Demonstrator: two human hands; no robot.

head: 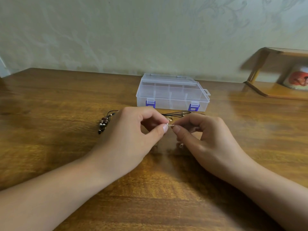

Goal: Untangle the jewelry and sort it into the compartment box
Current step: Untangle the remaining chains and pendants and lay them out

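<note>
Both forearms angle inward over the brown wooden worktop (pixel 50 100) as the left hand (pixel 131 132) and right hand (pixel 205 135) pinch a thin silver chain (pixel 171 125) between thumb and forefinger; beyond the grip sits the closed clear plastic compartment box (pixel 172 92).

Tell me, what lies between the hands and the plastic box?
In the head view, black cords and a gold ring lie on the table before the box.

Counter (pixel 50 100): brown wood with visible grain and a glossy finish, extending across the full view. Wooden shelf unit (pixel 275 75) standing on the counter at its far right corner, blurred. A rounded white object with an orange-red motif (pixel 298 80) sits under the shelf. Pale patterned wall (pixel 116 30) runs behind the counter's far edge.
</note>
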